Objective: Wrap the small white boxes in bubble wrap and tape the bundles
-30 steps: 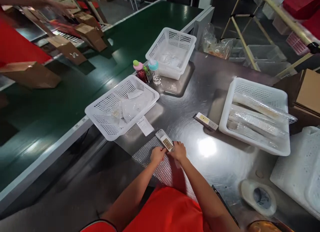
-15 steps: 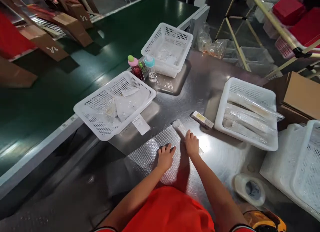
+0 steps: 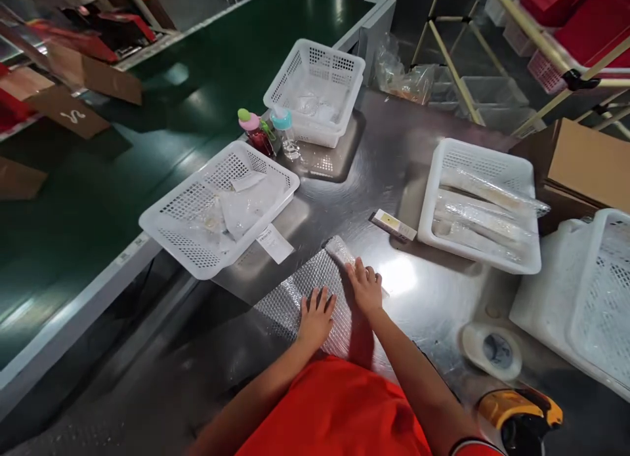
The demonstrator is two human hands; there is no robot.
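A sheet of bubble wrap (image 3: 288, 298) lies on the steel table, its right edge folded or rolled around a narrow bundle (image 3: 338, 247). My left hand (image 3: 316, 319) rests flat on the sheet with its fingers spread. On the bundle lies my right hand (image 3: 365, 287), fingers apart and pressing from above. What is inside the bundle cannot be made out. Just beyond my right hand is a small slim box (image 3: 394, 225) with a yellow mark. A white paper label (image 3: 275, 244) sticks out beside the left basket (image 3: 207, 272).
The right basket (image 3: 482, 262) holds several wrapped packages. Two bottles (image 3: 256, 134) stand near the far basket (image 3: 315, 133). A tape roll (image 3: 492, 351) and a yellow-black tool (image 3: 516, 410) lie at the lower right. A green conveyor (image 3: 197, 115) carrying cartons runs along the left.
The view has shifted slightly. My right hand has opened its fingers and lies flatter on the bundle, and the wrap has turned over further leftward. My left hand's fingers are spread wider.
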